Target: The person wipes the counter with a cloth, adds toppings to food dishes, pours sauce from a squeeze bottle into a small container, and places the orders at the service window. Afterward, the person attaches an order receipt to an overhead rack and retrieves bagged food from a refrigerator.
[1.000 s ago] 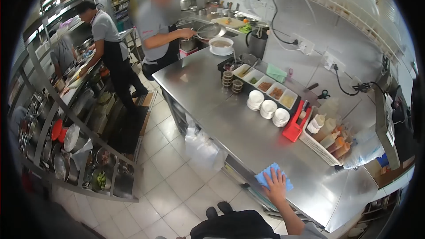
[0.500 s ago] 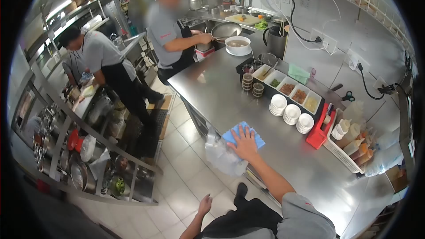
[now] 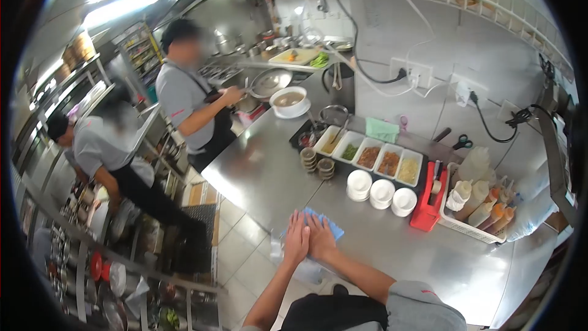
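Observation:
A blue cloth (image 3: 333,225) lies on the steel counter (image 3: 269,171) near its front edge, partly covered by my hands. My right hand (image 3: 320,240) rests flat on the cloth with fingers extended. Right beside it, my left hand (image 3: 296,243) is open too, its fingers straight and lying against or very close to the right hand. Whether the left palm touches the cloth is hidden. A clear plastic bag (image 3: 311,271) hangs at the counter edge below my hands, partly behind my forearms.
Stacked white bowls (image 3: 381,193), small stacked cups (image 3: 326,168) and a row of filled trays (image 3: 369,157) stand farther back. To the right are a red holder (image 3: 427,205) and a basket of bottles (image 3: 474,227). Two co-workers stand left; one handles a pan (image 3: 271,82).
My left hand has come up from over the floor to beside my right hand at the cloth. The camera view has shifted. One co-worker at the left bends lower.

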